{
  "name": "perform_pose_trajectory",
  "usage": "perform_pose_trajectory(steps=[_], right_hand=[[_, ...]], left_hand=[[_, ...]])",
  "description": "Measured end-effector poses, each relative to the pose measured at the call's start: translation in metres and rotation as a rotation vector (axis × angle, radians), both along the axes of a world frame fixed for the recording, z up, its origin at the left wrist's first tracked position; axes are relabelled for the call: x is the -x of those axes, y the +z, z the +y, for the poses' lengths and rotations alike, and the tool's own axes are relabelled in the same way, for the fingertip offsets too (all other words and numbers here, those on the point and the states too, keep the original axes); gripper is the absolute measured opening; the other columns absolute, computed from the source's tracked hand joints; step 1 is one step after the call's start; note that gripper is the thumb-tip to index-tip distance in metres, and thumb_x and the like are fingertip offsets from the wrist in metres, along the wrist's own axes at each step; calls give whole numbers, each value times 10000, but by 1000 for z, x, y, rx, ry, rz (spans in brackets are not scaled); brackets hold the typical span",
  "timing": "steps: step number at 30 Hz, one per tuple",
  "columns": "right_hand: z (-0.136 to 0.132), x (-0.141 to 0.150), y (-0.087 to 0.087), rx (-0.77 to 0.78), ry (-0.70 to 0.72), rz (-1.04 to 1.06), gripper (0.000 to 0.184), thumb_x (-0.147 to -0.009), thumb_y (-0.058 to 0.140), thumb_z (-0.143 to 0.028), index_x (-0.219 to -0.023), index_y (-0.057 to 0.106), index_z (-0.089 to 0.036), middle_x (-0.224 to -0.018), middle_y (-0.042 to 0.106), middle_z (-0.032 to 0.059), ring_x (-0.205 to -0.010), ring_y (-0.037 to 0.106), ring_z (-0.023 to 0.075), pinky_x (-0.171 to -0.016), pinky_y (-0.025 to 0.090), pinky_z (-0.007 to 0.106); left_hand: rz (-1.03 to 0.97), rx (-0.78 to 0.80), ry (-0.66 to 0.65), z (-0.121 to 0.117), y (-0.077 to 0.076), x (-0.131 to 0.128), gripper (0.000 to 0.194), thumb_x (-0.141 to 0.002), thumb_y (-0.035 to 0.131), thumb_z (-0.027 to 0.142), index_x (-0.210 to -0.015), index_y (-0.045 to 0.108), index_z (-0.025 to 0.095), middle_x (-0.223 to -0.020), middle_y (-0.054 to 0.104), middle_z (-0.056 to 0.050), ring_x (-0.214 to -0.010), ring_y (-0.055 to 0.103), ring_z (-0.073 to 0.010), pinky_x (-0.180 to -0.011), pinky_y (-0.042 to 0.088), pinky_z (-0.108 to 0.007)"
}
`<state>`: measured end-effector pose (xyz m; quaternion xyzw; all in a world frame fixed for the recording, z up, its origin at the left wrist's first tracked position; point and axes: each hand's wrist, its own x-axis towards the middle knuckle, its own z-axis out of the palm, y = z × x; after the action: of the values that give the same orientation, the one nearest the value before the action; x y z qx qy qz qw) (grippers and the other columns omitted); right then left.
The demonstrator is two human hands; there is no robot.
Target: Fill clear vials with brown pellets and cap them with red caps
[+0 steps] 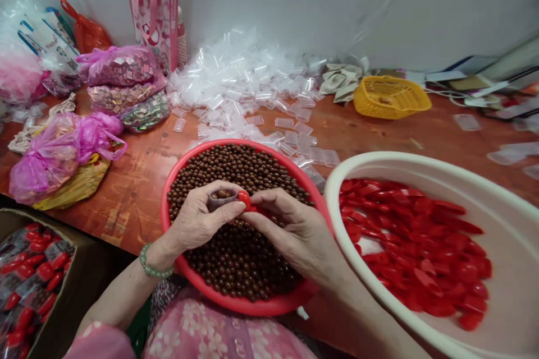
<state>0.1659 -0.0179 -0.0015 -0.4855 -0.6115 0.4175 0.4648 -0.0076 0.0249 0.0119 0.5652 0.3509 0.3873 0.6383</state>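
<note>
Over a red basin (269,307) of small round brown balls (236,269), both hands meet at one small clear plastic container (223,195). My left hand (202,216) is closed around the container, which has brown balls inside. At its right end sits a red cap (244,198). My right hand (290,224) pinches the red cap between thumb and fingers. Whether the cap is fully seated cannot be seen behind the fingertips. To the right, a cream tub (421,165) holds many loose red caps (425,252).
Clear plastic containers (252,78) are heaped behind the basin. A yellow basket (391,98) stands at back right. Filled plastic bags (122,76) and a pink paper bag (151,22) are at back left. At lower left, a cardboard box (69,286) holds red-capped containers (31,280).
</note>
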Motion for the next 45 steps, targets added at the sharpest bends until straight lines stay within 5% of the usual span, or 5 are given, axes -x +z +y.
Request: perform_pose_trajectory(steps=[6,15,21,32,45], right_hand=[[-1,-3,-1,-133,43,-229,418,-899,627,-244,-1306,556,-309,-1257,670,54,-1056,691,198,-953,562,365],[9,7,4,22,-297,436,323,-817,748,-351,-1102,610,-286,-856,751,-20,-818,734,153,-757,609,268],[6,17,0,-113,-397,329,384,-802,762,-271,-1150,602,-293,-910,738,-26,-793,721,137,-774,611,285],[-2,-8,16,-422,-49,-349,286,-881,642,-159,-1142,703,-260,-1019,755,43,-878,722,172,-789,616,290],[-2,-18,18,-158,-36,-147,283,-901,640,-241,-1175,696,-283,-1109,743,28,-987,714,194,-905,595,355]], left_hand=[[57,13,-20,1,1,-3,180,-788,697,262,-902,654,129,-767,621,7,-659,541,-76,-650,440,-190],[-21,207,-17,-10,1,-5,371,-803,708,371,-1079,638,132,-890,685,-39,-671,622,-88,-674,511,-225],[-192,396,-33,-17,-4,-13,485,-670,840,338,-1055,644,117,-793,712,-39,-724,690,-134,-687,524,-236],[-66,266,13,-13,0,-11,373,-632,856,341,-855,653,122,-689,623,24,-622,567,-82,-634,478,-219],[-35,170,-168,-8,1,3,275,-782,738,351,-922,638,137,-754,656,-14,-680,609,-100,-669,478,-222]])
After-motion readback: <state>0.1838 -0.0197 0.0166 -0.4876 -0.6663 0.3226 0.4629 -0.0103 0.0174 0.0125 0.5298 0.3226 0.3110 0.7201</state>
